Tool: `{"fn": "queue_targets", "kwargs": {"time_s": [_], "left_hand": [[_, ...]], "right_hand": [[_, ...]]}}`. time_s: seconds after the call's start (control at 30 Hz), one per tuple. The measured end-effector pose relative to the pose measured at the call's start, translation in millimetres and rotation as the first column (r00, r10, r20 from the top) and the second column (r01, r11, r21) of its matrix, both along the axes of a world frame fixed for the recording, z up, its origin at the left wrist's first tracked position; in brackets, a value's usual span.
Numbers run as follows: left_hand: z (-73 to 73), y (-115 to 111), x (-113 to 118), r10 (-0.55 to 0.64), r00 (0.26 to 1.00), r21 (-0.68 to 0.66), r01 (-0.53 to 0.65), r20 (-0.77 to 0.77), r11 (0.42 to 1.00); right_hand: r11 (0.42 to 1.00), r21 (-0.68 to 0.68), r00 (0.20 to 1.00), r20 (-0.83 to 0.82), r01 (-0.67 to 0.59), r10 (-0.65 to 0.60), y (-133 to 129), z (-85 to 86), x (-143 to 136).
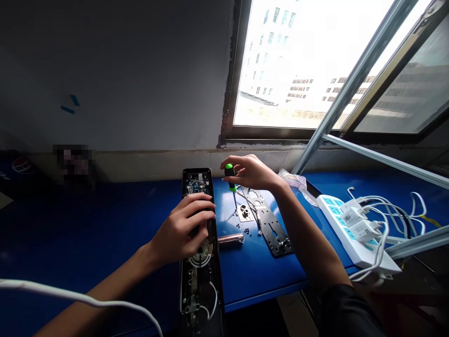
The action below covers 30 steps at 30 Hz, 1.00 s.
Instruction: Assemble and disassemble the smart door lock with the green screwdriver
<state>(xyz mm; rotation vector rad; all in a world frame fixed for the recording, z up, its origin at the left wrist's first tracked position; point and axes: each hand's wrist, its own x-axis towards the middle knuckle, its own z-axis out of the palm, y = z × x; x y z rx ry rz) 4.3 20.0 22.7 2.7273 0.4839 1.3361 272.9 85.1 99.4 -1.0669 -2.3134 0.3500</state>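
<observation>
Daylight from a window (280,70) falls across a blue tabletop (140,215), where a long black housing (219,281) lies with its inside exposed, running from twelve toward six o'clock at the centre of the view. Its circuit board (198,187), round part and wiring are uncovered. The left hand (182,229) rests over its middle with fingers bent; whether they pinch something beneath cannot be told. At one o'clock from it, the right hand (254,173) pinches the handle of a green-and-black screwdriver (229,172), shaft downward, its tip near a square metal piece (250,216). Loose dark screws (247,231) lie scattered near three o'clock, a wrapped reddish cylinder (229,240) at four, and a black plate (271,224) farther out at three. The work appears partway along: the housing is open, while the plate, square piece and screws sit apart from it; how many fasteners remain inside cannot be made out. Beyond, a plastic bag (300,182) lies toward two o'clock and a white power strip (326,217) with chargers (354,216) at three; a white cable (87,297) crosses at eight.
</observation>
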Motion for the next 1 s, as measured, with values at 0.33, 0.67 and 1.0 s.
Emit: {"fn": "queue_targets", "kwargs": {"time_s": [0.33,0.67,1.0], "left_hand": [[-9.3,-7.4,-8.3,0.143,0.986,-0.013,-0.143,0.081,0.990],[-6.7,-9.1,-12.1,0.109,0.993,-0.021,-0.109,0.036,0.994],[-9.3,-7.7,-8.7,0.142,0.988,-0.068,-0.138,0.064,0.988]], "right_hand": [[0.981,0.176,0.987,-0.154,0.076,-0.049,-24.1,18.1,-11.3],[0.967,0.195,0.810,-0.587,0.165,-0.020,-50.3,31.2,-31.1],[0.948,0.266,0.809,-0.587,0.175,0.015,-60.1,25.8,-44.9]]}}
